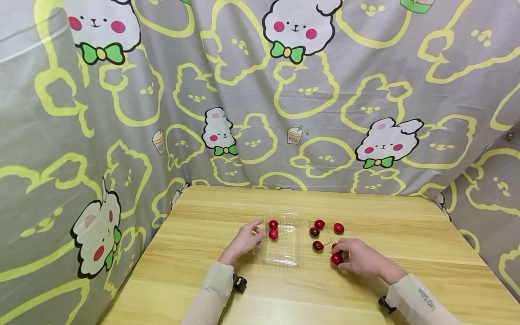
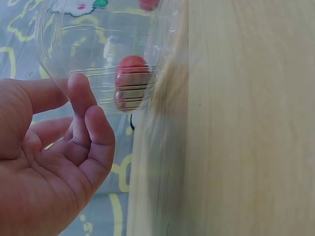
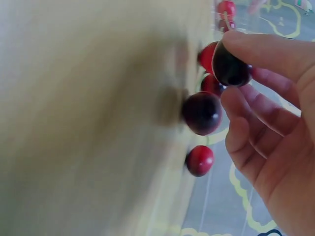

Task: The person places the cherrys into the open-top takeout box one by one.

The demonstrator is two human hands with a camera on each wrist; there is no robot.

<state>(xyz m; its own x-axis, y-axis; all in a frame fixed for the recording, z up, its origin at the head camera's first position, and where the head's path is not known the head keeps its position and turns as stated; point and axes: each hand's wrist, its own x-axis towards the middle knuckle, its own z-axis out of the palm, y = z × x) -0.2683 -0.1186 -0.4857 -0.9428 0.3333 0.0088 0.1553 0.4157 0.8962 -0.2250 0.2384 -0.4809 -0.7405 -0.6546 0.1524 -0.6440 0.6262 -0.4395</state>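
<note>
A clear plastic box [image 1: 284, 253] lies on the table with two red cherries [image 1: 273, 229] near its left wall. My left hand [image 1: 245, 239] pinches that wall's rim between thumb and fingertip, shown close in the left wrist view. To the right of the box, my right hand [image 1: 359, 257] reaches down among loose cherries. Its thumb and finger pinch a dark red cherry [image 3: 231, 66] in the right wrist view. Another dark cherry [image 3: 202, 113] lies close beside the fingers, and a brighter red cherry [image 3: 199, 161] sits farther from them.
Between the box and my right hand, a dark cherry [image 1: 318, 246] lies on the wooden table [image 1: 211, 212]. Behind it are a pair of cherries [image 1: 319, 224] with stems and a single cherry [image 1: 339, 228]. A patterned curtain [image 1: 252, 99] hangs around the table's back and sides.
</note>
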